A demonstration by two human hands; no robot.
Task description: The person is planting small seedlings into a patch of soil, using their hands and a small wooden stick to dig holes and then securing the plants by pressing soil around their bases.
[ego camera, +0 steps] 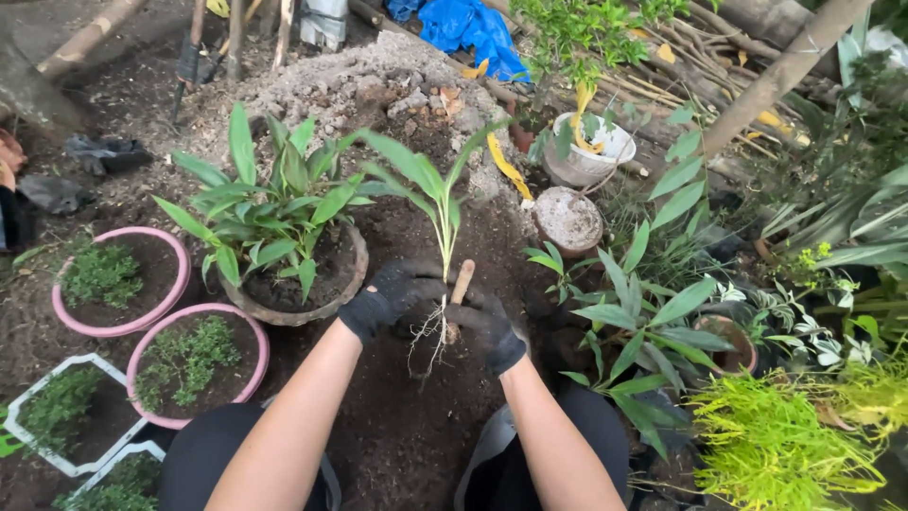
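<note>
A: Two gloved hands, item one. State?

B: Left hand [390,295], black glove, fingers closed about the stem of a bare-rooted seedling [440,213]; pale roots dangle below the grip. Right hand [489,326], black glove, curled around a wooden-handled tool [462,282], handle end pointing to twelve o'clock. The two hands touch.

A: Seedling's place?

B: Centre of view, upright, over dark soil [407,435].

A: Surroundings?

B: At ten o'clock of the hands, a leafy plant in a brown pot [293,312]. At nine and eight o'clock, two pink pots [248,343] with small green sprigs. At one o'clock, a soil-crusted white pot [568,220]; beyond it, a white bucket [615,147]. At twelve o'clock, a rubble mound [369,90].
</note>
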